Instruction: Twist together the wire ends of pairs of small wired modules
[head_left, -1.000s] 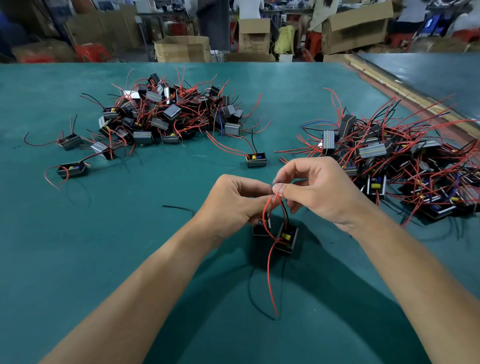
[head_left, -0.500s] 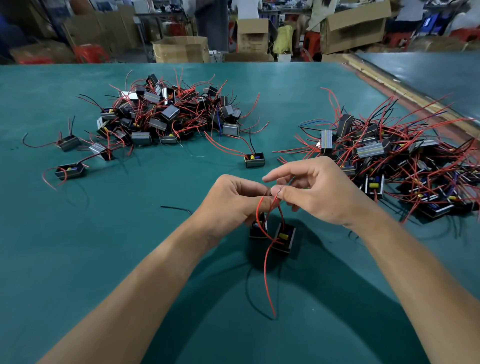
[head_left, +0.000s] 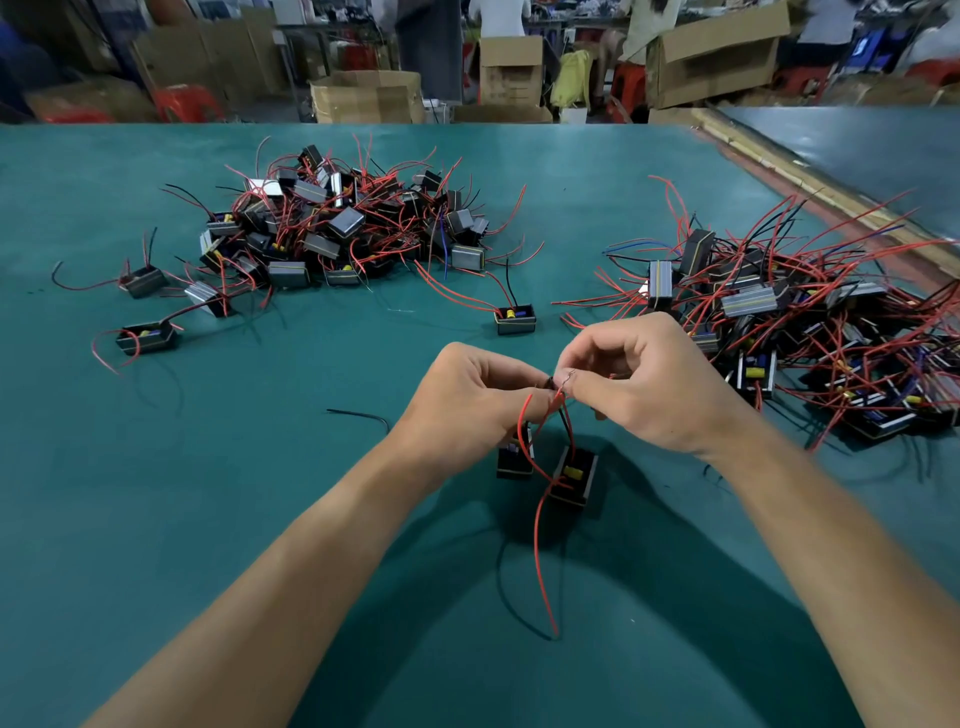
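Over the middle of the green worktop (head_left: 208, 519) the left hand (head_left: 478, 400) and the right hand (head_left: 644, 384) meet fingertip to fingertip. The fingers of both are curled, and thumb and forefinger of each pinch the bare wire ends (head_left: 565, 382) where they cross between the two hands. Red leads run down from that pinch to two small black modules just below: the left module (head_left: 514, 460), partly hidden behind the left hand, and the right module (head_left: 574, 475), tilted, with a yellow component showing inside. Whether the modules rest on the worktop or hang cannot be told. A long red wire (head_left: 543, 571) trails from them toward the person, beside a black wire (head_left: 500, 582). A lone module (head_left: 515, 319) sits just beyond the hands, and a short loose black wire (head_left: 358, 414) lies to the left. A heap of modules (head_left: 343, 223) lies at far left and a second heap (head_left: 779, 322) at right, near the right hand. Cardboard boxes (head_left: 369, 96) stand past the worktop's far edge.
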